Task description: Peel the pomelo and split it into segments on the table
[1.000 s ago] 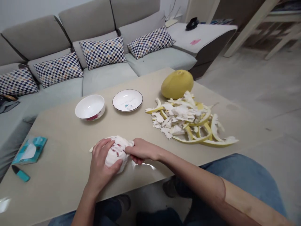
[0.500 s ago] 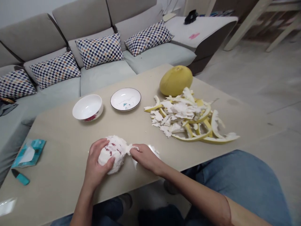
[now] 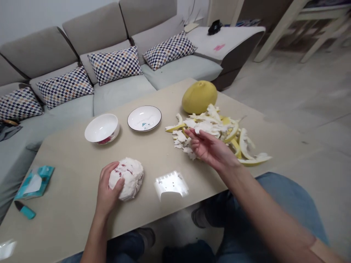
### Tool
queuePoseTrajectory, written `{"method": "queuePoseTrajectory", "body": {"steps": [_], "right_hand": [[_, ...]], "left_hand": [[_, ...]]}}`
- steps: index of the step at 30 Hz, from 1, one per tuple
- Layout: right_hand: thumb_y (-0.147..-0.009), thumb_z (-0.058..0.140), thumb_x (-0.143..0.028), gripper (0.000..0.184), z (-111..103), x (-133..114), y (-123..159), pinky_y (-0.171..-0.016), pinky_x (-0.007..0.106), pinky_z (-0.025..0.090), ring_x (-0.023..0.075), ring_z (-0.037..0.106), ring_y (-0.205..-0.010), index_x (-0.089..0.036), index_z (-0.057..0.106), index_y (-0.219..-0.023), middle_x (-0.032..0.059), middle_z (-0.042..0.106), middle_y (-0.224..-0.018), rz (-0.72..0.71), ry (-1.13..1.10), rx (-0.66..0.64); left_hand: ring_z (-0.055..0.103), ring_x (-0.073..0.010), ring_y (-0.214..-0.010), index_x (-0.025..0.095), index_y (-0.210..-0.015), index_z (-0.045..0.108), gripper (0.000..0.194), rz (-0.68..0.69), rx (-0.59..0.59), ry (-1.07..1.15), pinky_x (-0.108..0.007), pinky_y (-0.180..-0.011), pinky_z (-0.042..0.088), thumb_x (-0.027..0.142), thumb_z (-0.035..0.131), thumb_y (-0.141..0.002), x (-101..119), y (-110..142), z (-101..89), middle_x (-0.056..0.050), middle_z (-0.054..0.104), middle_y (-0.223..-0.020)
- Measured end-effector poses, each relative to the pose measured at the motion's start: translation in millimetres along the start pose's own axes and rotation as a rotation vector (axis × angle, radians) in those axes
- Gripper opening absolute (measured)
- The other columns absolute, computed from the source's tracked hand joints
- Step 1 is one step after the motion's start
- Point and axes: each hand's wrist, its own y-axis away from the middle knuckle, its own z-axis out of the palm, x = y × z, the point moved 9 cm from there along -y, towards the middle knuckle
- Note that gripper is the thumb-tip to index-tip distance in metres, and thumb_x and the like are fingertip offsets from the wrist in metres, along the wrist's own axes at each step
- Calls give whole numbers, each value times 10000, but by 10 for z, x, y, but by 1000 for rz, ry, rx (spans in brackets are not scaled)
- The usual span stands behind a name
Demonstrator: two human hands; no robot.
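A peeled pomelo (image 3: 128, 179), covered in white pith with reddish flesh showing through a few gaps, rests on the table. My left hand (image 3: 109, 182) is closed around its left side, thumb in front. Over the heap of pomelo peel (image 3: 244, 146), yellow rind mixed with torn white pith, hovers my right hand (image 3: 210, 148). Its palm is turned partly up and the fingers are apart; white pith shows right by the fingertips, and I see nothing gripped. Behind the heap sits a whole yellow pomelo (image 3: 199, 96).
A white bowl (image 3: 102, 128) and a dark-rimmed plate (image 3: 144, 117) stand toward the back of the table (image 3: 153, 153). At the left lie a blue tissue pack (image 3: 41, 179) and a small knife (image 3: 26, 210) with a teal handle. A sofa (image 3: 117, 87) runs along the far side.
My right hand has left the pomelo, where it was pulling a strip of pith, and moved right over the peel heap, its fingers opening. My left hand still holds the peeled pomelo.
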Motion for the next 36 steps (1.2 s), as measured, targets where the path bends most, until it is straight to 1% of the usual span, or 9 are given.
{"method": "queuePoseTrajectory", "body": {"steps": [5, 14, 17, 20, 23, 24, 27, 31, 36], "right_hand": [[-946, 483, -169, 189, 46, 3, -42, -492, 96, 507, 33, 533, -527, -236, 658, -969, -11, 728, -979, -28, -119, -71], [-922, 238, -44, 488, 217, -589, 66, -562, 84, 483, -4, 607, -649, -270, 662, -1008, -79, 713, -1039, -295, 0, -47], [-950, 395, -137, 295, 368, -233, 143, -526, 76, 447, 2, 569, -587, -271, 654, -995, -79, 719, -911, -169, 160, -113], [-884, 604, -230, 98, 479, 551, 338, -443, 123, 449, 60, 582, -531, -186, 689, -906, 2, 708, -762, 73, 360, -213], [-841, 664, -321, 187, 583, 1388, 607, -406, 191, 454, 113, 602, -520, -136, 677, -862, 55, 695, -766, 362, 652, -418], [-856, 642, -338, 202, 606, 1497, 624, -417, 190, 448, 103, 593, -536, -138, 662, -877, 50, 686, -815, 340, 743, -436], [-901, 562, -360, 218, 668, 1524, 519, -446, 188, 422, 85, 556, -574, -156, 627, -939, 24, 651, -873, 224, 975, -397], [-877, 600, -397, 243, 804, 1392, 349, -480, 208, 385, 91, 511, -553, -159, 639, -906, -20, 594, -698, 180, 1216, -423], [-821, 640, -423, 275, 884, 1466, 355, -432, 206, 345, 82, 447, -497, -182, 569, -710, -48, 530, -587, 350, 1226, -554]], "left_hand": [[521, -270, -1256, 228, -1261, 594, 454, 4, 11, 9, -456, -1112, 396, 475, 596, -881, -41, 5, -11, -94, 571, -1314], [508, -255, -1281, 229, -1264, 596, 436, 0, 14, 15, -439, -1118, 391, 508, 490, -945, -11, 13, -4, -95, 573, -1329], [507, -244, -1277, 230, -1261, 607, 444, -8, -8, 34, -419, -1115, 392, 509, 404, -981, 7, 9, -39, -89, 582, -1317], [567, -235, -1163, 236, -1172, 665, 468, -57, -13, 42, -403, -1041, 450, 513, 330, -999, -27, 11, -106, -73, 620, -1192], [594, -236, -1022, 243, -1138, 701, 471, -124, 6, -33, -421, -973, 489, 553, 393, -962, -95, 41, -132, -64, 596, -1046], [589, -240, -1018, 247, -1158, 701, 477, -135, 6, -58, -433, -976, 491, 564, 414, -947, -107, 55, -117, -66, 577, -1039], [531, -266, -1193, 261, -1231, 671, 481, -117, -30, -67, -465, -1066, 443, 556, 430, -936, -89, 86, -16, -90, 527, -1216], [434, -288, -1364, 285, -1340, 562, 490, 27, -211, 23, -509, -1156, 341, 553, 460, -942, 47, 111, 164, -96, 487, -1425], [420, -328, -1377, 331, -1399, 490, 672, 171, -325, 23, -531, -1120, 386, 692, 561, -836, 187, 188, 162, -115, 404, -1483]]}}
